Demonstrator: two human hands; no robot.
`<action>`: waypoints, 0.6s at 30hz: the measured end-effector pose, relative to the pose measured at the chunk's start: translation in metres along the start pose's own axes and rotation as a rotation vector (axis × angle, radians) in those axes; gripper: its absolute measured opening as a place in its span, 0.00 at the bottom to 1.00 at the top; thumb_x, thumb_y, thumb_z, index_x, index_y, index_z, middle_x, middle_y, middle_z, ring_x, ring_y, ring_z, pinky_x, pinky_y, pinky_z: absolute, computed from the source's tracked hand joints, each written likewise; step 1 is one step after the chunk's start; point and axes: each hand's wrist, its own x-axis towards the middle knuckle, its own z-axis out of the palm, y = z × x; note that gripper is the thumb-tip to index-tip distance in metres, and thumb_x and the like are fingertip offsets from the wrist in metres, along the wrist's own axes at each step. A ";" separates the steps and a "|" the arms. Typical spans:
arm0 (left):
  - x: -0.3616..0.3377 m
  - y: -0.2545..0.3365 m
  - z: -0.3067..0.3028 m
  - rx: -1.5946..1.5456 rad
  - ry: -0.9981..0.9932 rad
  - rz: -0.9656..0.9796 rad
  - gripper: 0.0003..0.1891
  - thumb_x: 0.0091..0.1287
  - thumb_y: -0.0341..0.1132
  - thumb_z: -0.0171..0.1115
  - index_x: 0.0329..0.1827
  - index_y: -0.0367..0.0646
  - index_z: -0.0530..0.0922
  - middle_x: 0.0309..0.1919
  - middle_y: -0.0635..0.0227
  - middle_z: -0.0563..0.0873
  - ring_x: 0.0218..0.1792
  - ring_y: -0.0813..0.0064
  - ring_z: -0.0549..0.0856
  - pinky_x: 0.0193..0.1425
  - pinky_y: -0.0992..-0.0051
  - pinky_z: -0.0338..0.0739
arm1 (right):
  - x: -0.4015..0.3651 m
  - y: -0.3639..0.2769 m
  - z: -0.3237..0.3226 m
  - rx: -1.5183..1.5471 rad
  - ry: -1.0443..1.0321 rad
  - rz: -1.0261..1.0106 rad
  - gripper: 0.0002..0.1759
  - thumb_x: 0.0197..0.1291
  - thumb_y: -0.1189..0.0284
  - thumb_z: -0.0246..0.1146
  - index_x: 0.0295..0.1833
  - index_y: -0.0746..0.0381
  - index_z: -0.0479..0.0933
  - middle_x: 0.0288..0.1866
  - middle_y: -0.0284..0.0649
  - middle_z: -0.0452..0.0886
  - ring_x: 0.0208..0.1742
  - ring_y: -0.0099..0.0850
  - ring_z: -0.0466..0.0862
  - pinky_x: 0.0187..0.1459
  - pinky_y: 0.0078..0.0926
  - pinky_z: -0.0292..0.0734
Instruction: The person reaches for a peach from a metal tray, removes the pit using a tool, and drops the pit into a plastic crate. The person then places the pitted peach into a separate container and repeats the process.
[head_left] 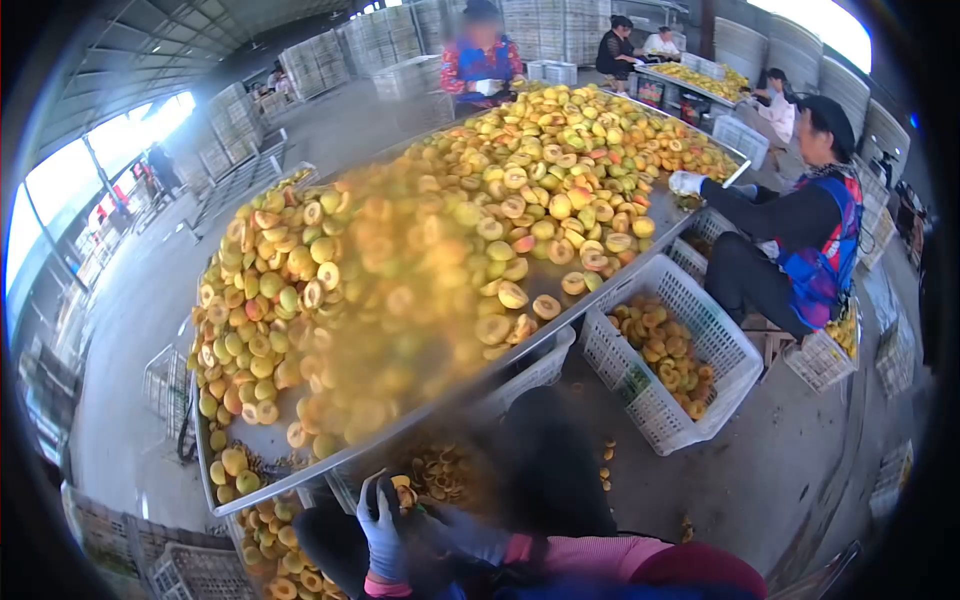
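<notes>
My left hand (383, 540), in a pale glove with dark fingertips, is closed round a halved yellow fruit (403, 492) at the bottom of the view, below the table's near edge. Close to its right is my right hand (470, 533), also gloved and coming from a pink sleeve; its fingers are blurred, and what they hold cannot be made out. Beyond both hands, a long metal table (560, 318) bears a large heap of halved yellow and red fruit (560, 180). Part of the heap is smeared by a blur on the lens.
A white crate (735, 345) of fruit stands right of my knees. More fruit (285, 545) lies below the table at left. A co-worker (810, 220) sits at the right side, another person (482, 60) at the far end. Stacked crates (315, 65) stand behind.
</notes>
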 end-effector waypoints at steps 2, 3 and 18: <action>-0.001 -0.005 0.007 -0.163 -0.028 -0.050 0.13 0.73 0.34 0.51 0.51 0.34 0.77 0.41 0.66 0.82 0.42 0.78 0.79 0.48 0.78 0.73 | -0.002 -0.001 0.004 0.263 0.019 -0.166 0.23 0.72 0.62 0.52 0.67 0.62 0.65 0.50 0.34 0.77 0.49 0.20 0.78 0.44 0.15 0.74; 0.000 -0.005 0.010 -0.216 -0.027 -0.055 0.13 0.73 0.34 0.50 0.52 0.34 0.76 0.41 0.66 0.82 0.41 0.79 0.78 0.47 0.78 0.73 | 0.002 0.002 -0.001 0.301 0.019 -0.089 0.23 0.72 0.62 0.52 0.67 0.62 0.65 0.49 0.33 0.77 0.47 0.19 0.78 0.43 0.15 0.74; -0.001 -0.014 0.035 0.286 0.085 0.202 0.20 0.76 0.42 0.45 0.56 0.35 0.75 0.46 0.63 0.82 0.45 0.77 0.80 0.52 0.77 0.74 | 0.002 -0.048 -0.008 -0.539 0.382 -0.325 0.13 0.62 0.71 0.56 0.50 0.64 0.73 0.34 0.54 0.79 0.34 0.52 0.80 0.36 0.41 0.74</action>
